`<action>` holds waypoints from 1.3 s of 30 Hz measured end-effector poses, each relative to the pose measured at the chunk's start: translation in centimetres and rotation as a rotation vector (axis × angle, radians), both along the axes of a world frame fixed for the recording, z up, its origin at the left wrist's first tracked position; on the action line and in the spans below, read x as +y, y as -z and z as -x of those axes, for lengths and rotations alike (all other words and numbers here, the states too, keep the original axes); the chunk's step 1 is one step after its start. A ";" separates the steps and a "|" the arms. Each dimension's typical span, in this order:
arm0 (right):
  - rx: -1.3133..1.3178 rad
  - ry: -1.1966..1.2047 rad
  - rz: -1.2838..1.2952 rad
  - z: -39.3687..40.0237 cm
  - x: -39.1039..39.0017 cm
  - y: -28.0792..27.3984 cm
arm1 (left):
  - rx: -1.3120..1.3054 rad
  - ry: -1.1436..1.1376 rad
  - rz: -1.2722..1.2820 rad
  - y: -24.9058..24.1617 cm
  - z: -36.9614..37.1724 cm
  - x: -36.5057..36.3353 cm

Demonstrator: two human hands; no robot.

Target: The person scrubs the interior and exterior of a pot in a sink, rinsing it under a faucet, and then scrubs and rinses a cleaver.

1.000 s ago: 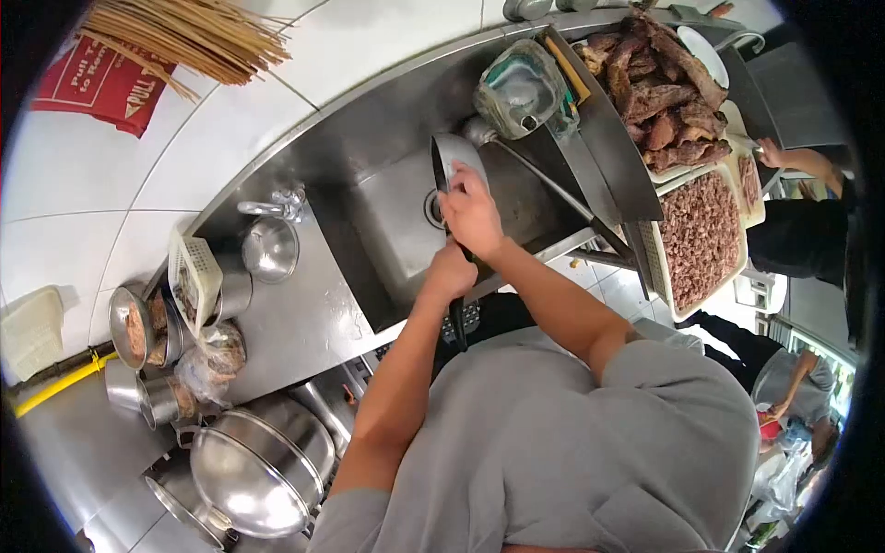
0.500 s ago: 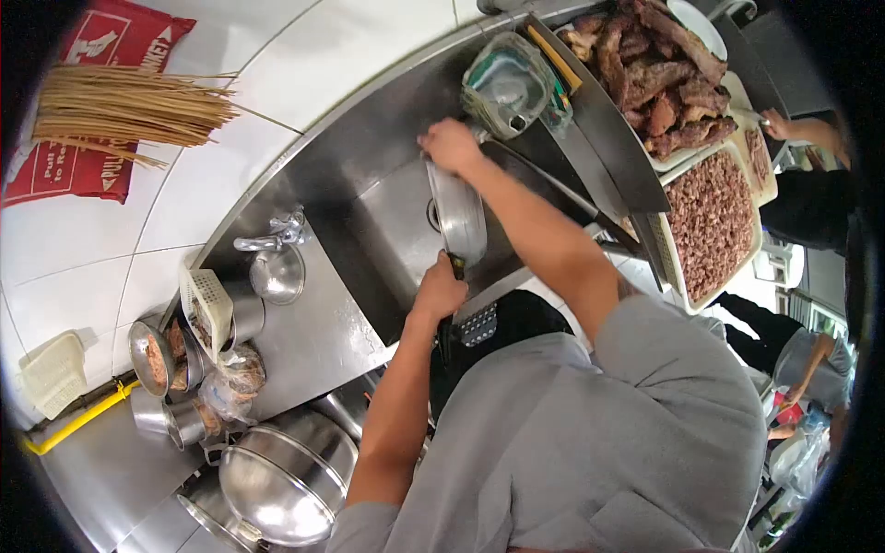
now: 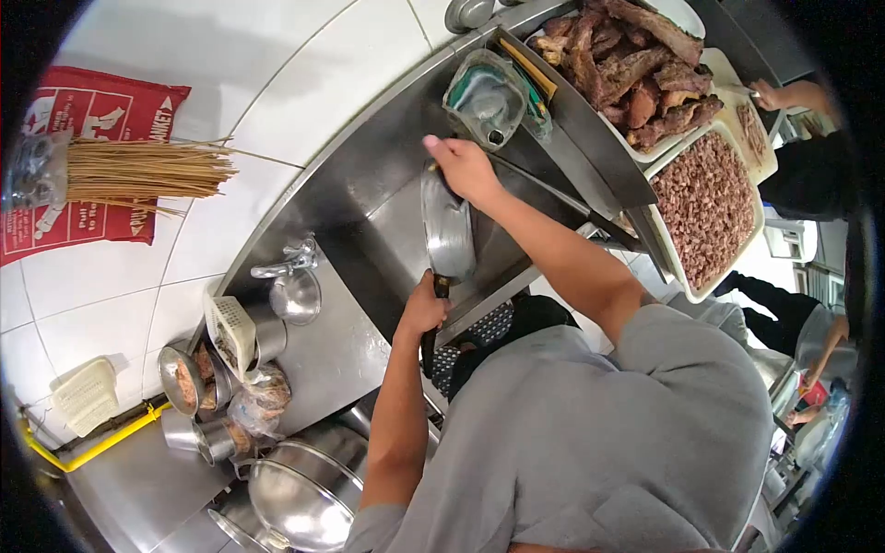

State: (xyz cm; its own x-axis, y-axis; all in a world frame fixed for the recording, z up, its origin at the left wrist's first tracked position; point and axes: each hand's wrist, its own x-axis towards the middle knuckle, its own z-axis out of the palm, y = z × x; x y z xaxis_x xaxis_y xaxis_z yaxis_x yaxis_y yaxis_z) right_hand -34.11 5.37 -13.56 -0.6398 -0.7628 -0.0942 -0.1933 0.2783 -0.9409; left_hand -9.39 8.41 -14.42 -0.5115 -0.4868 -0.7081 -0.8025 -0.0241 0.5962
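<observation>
A wide-bladed kitchen knife point(image 3: 448, 230) is held over the steel sink point(image 3: 383, 221), its blade pointing away from me and looking wet. My left hand point(image 3: 425, 309) is closed around the dark handle. At the far end of the blade is my right hand point(image 3: 466, 172), its thumb sticking out to the left and its other fingers curled down against the metal. Whatever may be under those fingers is hidden. Just beyond the right hand, a clear plastic container point(image 3: 489, 97) with something green inside stands at the sink's corner.
Right of the sink are a tray of roasted meat pieces point(image 3: 636, 78) and a white basket of chopped meat point(image 3: 705, 212). A co-worker's hand point(image 3: 779, 95) reaches in there. A faucet point(image 3: 288, 263), ladle, bowls and large steel pots point(image 3: 304, 493) lie left. Skewers point(image 3: 147, 170) hang nearby.
My right hand has shifted slightly along the blade, and its thumb now points outward. The knife is turned a little, still in my left hand. The whole view has shifted slightly.
</observation>
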 end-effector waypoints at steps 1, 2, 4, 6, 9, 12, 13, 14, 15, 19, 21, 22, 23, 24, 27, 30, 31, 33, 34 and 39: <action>-0.191 0.108 0.126 -0.4 1.0 1.1 | 0.043 -0.009 -0.035 0.2 0.0 -0.3; -0.384 0.214 0.251 -0.6 2.3 1.6 | 0.084 -0.017 -0.074 0.1 0.0 -0.5; -0.907 0.226 -0.094 -0.2 6.9 1.0 | 0.112 -0.019 -0.110 -0.3 -0.1 -0.7; -1.123 0.445 -0.255 -0.5 9.4 2.0 | 0.143 -0.024 -0.147 -1.3 0.5 -1.2; -1.357 0.380 -0.151 -0.5 12.1 3.7 | 0.079 -0.044 -0.276 -3.9 1.6 -3.5; -1.294 0.298 -0.214 -0.3 12.3 3.4 | 0.027 0.027 -0.304 -4.4 2.7 -6.3; -1.298 0.294 -0.214 -0.7 12.2 3.9 | 0.015 0.011 -0.317 -5.1 3.1 -6.8; -1.210 0.158 -0.308 -1.1 12.1 4.3 | -0.007 0.050 -0.293 -6.2 3.8 -7.1; -1.115 0.024 -0.397 -1.3 12.0 4.6 | -0.013 0.049 -0.305 -6.2 4.1 -7.5; -1.084 0.045 -0.354 -1.9 11.2 3.4 | 0.075 0.044 -0.342 -7.9 3.9 -7.8; -1.052 0.184 -0.176 -1.8 9.9 2.9 | 0.046 0.027 -0.322 -8.3 3.4 -7.2; -1.057 0.179 -0.178 -2.3 9.6 2.6 | 0.022 0.019 -0.298 -8.5 3.2 -7.0; -1.087 0.209 -0.170 -2.7 9.2 2.0 | 0.019 0.016 -0.297 -8.4 3.0 -6.7; -1.116 0.241 -0.162 -2.9 9.1 1.6 | 0.014 0.055 -0.324 -8.2 2.9 -6.4; -1.231 0.283 -0.143 -2.2 9.7 2.8 | 0.016 0.111 -0.375 -9.3 3.5 -6.8; -1.451 0.162 -0.108 0.2 11.6 4.5 | 0.032 0.098 -0.402 -8.9 3.9 -8.8; -1.451 0.138 -0.085 0.5 11.5 4.4 | 0.015 0.104 -0.414 -9.1 4.5 -10.2; -1.447 0.108 -0.059 0.7 11.1 3.4 | 0.009 0.059 -0.432 -9.0 5.4 -12.0; -1.414 0.079 0.036 0.3 10.8 2.6 | 0.019 0.006 -0.441 -8.9 5.7 -12.5; -0.499 0.019 0.047 -2.9 6.5 2.4 | 0.077 -0.091 -0.662 -7.5 6.0 -14.8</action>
State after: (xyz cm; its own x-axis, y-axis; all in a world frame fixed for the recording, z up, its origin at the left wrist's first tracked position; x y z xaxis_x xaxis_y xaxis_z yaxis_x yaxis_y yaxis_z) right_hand -31.18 11.89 -15.91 -0.5391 -0.7624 -0.3580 0.2881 0.2325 -0.9289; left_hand -15.40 -6.42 -6.96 -0.5496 -0.0060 -0.8354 -0.7360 -0.4697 0.4875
